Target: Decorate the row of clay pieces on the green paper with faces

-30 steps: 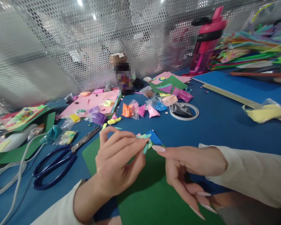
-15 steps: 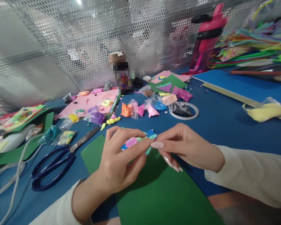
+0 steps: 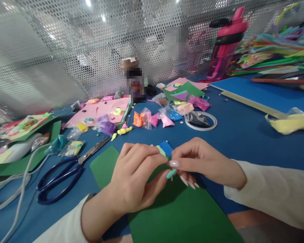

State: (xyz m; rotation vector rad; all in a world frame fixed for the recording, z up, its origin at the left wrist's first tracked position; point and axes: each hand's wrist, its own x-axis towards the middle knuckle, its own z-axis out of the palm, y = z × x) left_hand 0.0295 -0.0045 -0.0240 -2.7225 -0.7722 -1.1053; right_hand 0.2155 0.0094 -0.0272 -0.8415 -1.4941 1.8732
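My left hand (image 3: 136, 179) and my right hand (image 3: 202, 162) meet over a green foam sheet (image 3: 182, 212) near the table's front edge. Both pinch a small craft piece (image 3: 164, 150) of blue paper with pale green and pink clay on it. The fingers of my left hand curl round it from the left. My right hand's thumb and forefinger press on its right side, next to a thin teal clay strip (image 3: 171, 174).
Blue-handled scissors (image 3: 63, 172) lie to the left by white cables (image 3: 15, 189). Several small bags of coloured clay (image 3: 142, 118), a tape roll (image 3: 201, 121) and pink paper (image 3: 101, 109) lie behind. A pink bottle (image 3: 224, 44) and stacked foam sheets (image 3: 271, 50) stand far right.
My right hand has come in from open and apart to pinch the piece together with my left. Both hands have sunk slightly toward the green sheet.
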